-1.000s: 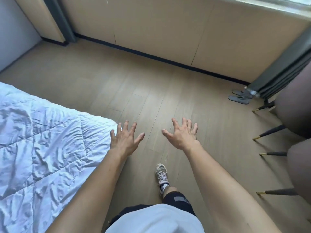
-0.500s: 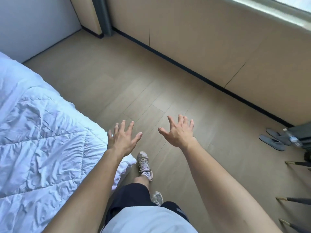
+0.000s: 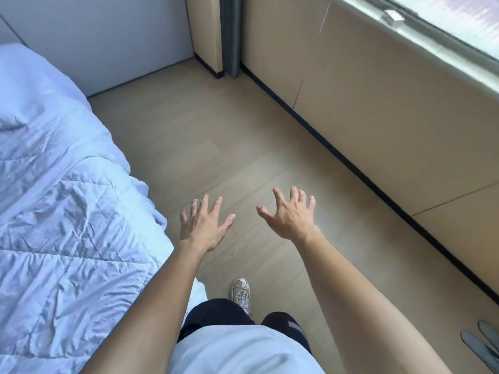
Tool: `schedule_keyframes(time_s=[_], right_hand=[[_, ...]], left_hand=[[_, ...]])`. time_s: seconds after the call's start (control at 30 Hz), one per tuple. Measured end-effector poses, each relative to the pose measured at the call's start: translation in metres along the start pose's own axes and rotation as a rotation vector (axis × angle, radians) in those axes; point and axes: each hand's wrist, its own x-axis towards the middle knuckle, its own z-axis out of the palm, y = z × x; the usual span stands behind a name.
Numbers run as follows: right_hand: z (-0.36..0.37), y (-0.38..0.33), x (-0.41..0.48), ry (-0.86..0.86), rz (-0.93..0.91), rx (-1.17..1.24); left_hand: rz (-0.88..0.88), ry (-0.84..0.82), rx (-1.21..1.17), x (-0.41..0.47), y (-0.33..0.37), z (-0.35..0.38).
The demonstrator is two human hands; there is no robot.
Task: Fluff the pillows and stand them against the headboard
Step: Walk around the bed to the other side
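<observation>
I get bright daylight from the window (image 3: pixel 445 25) at upper right, blown out and smeared. The floor (image 3: pixel 216 157) shows a soft sheen. The quilt (image 3: pixel 54 211) reads bluish. Wide-angle bending curves the edges; everything looks slightly soft.

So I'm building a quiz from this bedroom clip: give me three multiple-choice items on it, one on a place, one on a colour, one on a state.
1. Where is the bed relative to the person?
A. on their left
B. on their right
C. behind them

2. What colour is the duvet?
A. red
B. white
C. black

3. What are the left hand and right hand doing?
A. gripping a pillow
B. clenched in fists
C. empty, fingers spread

Answers: 1 A, the bed fills the left side beside the left arm. 2 B, the crumpled cover is white. 3 C, both hands hover open over the bare floor.
</observation>
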Motion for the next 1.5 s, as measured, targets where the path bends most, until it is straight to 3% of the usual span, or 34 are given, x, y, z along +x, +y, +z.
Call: schedule_keyframes(time_s=[0.43, 0.83, 1.1, 1.5], right_hand=[[-0.066, -0.092, 0.243, -0.014, -0.268, -0.12], [-0.151, -0.236, 0.466, -0.037, -0.567, -0.213], [-0.171, -0.362, 0.567, -0.04, -0.729, -0.315], [-0.21, -0.623, 0.674, -0.06, -0.861, -0.333]], left_hand=[[-0.252, 0.051, -0.104, 0.185, -0.045, -0.069], [-0.514, 0.145, -0.211, 0.359, -0.109, -0.173], [-0.676, 0.123, -0.279, 0.435, -0.211, -0.214], [-0.854, 0.202, -0.339, 0.549, -0.431, -0.297]])
